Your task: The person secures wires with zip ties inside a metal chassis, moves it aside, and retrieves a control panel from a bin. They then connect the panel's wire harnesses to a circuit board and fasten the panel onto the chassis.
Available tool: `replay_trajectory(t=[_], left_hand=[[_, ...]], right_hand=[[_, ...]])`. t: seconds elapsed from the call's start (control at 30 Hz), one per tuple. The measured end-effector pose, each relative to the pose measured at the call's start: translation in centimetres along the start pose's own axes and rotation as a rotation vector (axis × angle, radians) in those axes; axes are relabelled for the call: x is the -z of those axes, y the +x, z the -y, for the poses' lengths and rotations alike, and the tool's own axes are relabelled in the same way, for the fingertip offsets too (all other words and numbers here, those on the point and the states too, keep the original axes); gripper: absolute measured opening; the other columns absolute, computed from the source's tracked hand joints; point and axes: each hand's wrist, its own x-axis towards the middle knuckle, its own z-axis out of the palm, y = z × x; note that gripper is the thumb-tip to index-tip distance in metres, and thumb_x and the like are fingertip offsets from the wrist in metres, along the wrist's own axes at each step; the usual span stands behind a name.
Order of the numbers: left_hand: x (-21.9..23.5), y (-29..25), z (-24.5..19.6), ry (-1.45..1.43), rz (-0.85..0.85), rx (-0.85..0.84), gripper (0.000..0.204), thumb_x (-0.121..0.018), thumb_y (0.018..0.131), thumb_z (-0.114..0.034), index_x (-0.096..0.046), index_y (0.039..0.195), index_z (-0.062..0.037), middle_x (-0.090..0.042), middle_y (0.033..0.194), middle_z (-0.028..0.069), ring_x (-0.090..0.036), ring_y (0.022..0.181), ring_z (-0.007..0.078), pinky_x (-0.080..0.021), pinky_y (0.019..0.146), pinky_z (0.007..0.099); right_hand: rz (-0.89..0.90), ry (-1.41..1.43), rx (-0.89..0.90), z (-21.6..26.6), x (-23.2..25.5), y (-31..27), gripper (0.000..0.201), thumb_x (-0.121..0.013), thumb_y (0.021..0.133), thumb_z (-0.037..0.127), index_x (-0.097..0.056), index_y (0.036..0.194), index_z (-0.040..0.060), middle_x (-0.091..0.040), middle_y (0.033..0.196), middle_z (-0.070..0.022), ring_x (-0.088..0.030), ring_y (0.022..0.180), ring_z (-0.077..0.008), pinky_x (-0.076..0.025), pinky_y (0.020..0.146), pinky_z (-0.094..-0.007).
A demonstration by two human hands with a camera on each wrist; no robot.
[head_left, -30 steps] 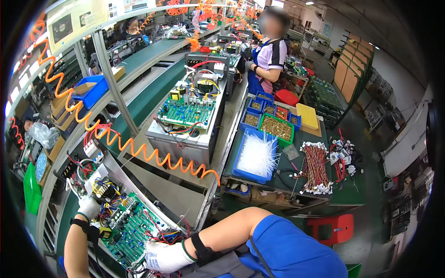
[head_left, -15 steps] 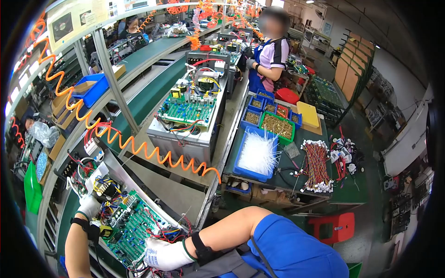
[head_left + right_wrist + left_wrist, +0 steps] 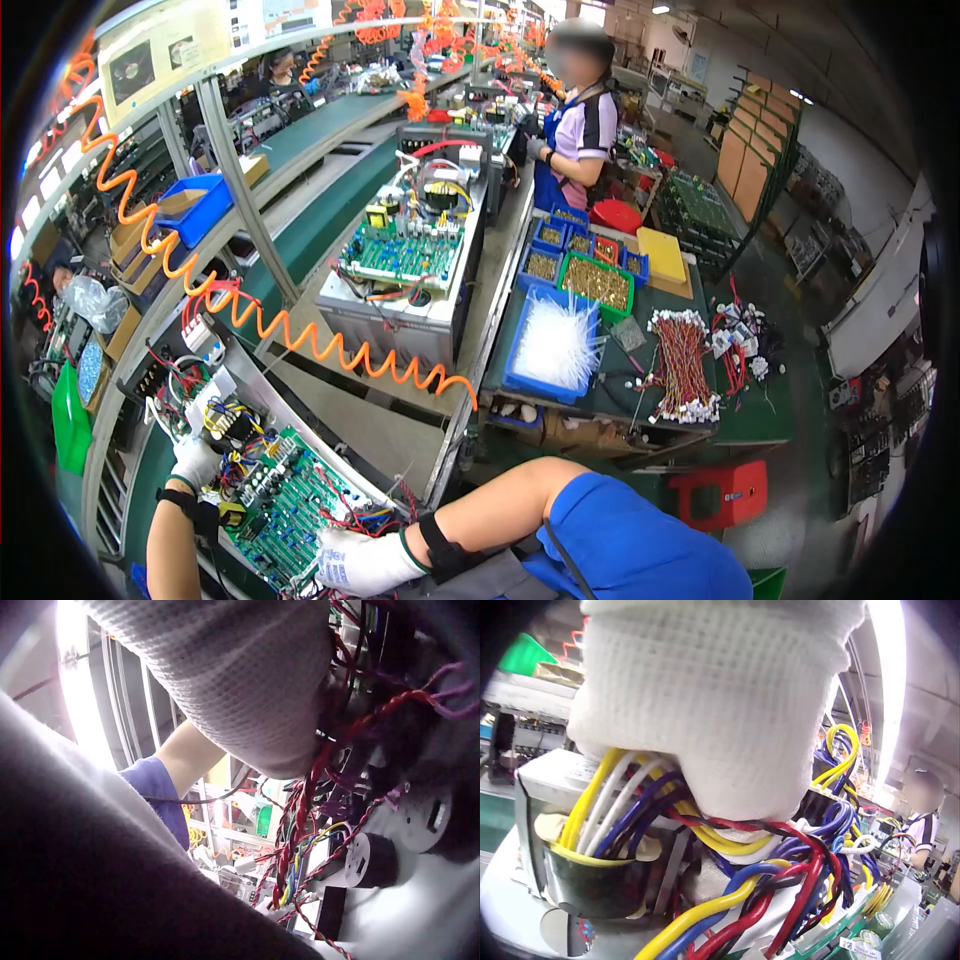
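A green circuit board [image 3: 290, 510] lies in an open metal unit at the lower left of the head view. My gloved left hand [image 3: 196, 462] is at the unit's left side, by a wire-wound transformer [image 3: 228, 420]. In the left wrist view, yellow, white and blue wires [image 3: 592, 802] run under that glove [image 3: 705, 697], with its fingers curled round them. My gloved right hand [image 3: 362, 562] is over the board's lower right edge. In the right wrist view, red and black twisted wires [image 3: 302, 817] hang beside the right glove [image 3: 247, 690]; its fingertips are hidden.
A second unit [image 3: 400, 320] stands further up the line. An orange coiled hose [image 3: 330, 345] stretches above my unit. On the side bench are a blue bin of white ties [image 3: 545, 385], a green screw bin [image 3: 570, 290] and wire bundles [image 3: 683, 365]. A person [image 3: 580, 130] stands beyond.
My left hand has shifted slightly down and right beside the transformer. My right hand stays at the board's lower right edge. The person beyond appears a little further left.
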Motion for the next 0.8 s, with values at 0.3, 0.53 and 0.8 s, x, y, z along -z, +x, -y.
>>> replay_trajectory(t=[0.3, 0.53, 0.8], left_hand=[[2.5, -1.7, -1.3, -0.163, -0.089, -0.036, 0.031, -0.061, 0.085, -0.038, -0.070, 0.097, -0.0111, -0.070, 0.090, 0.0143, -0.067, 0.089, 0.0346, -0.049, 0.075, 0.0428], [1.1, 0.0, 0.5, -0.234, -0.072, -0.129, 0.033, -0.067, 0.081, -0.036, -0.069, 0.098, -0.0074, -0.070, 0.091, 0.0182, -0.067, 0.088, 0.0370, -0.051, 0.075, 0.0436], [5.4, -2.4, -1.9, -0.524, -0.199, -0.057, 0.033, -0.076, 0.071, -0.025, -0.069, 0.090, 0.0012, -0.070, 0.087, 0.0225, -0.067, 0.086, 0.0391, -0.053, 0.073, 0.0427]], right_hand=[[-0.085, 0.092, 0.011, -0.2, 2.1, -0.1, 0.020, -0.057, 0.071, 0.033, -0.059, 0.063, 0.0143, -0.054, 0.056, -0.0056, -0.050, 0.051, -0.0254, -0.035, 0.053, -0.0421], [-0.107, 0.094, 0.087, -0.7, 1.0, -0.2, 0.020, -0.056, 0.071, 0.032, -0.060, 0.067, 0.0124, -0.054, 0.058, -0.0053, -0.050, 0.050, -0.0239, -0.036, 0.054, -0.0426], [-0.180, 0.104, 0.070, -0.7, 0.2, -0.3, 0.018, -0.056, 0.072, 0.030, -0.057, 0.066, 0.0140, -0.052, 0.055, -0.0039, -0.049, 0.048, -0.0245, -0.035, 0.052, -0.0430]])
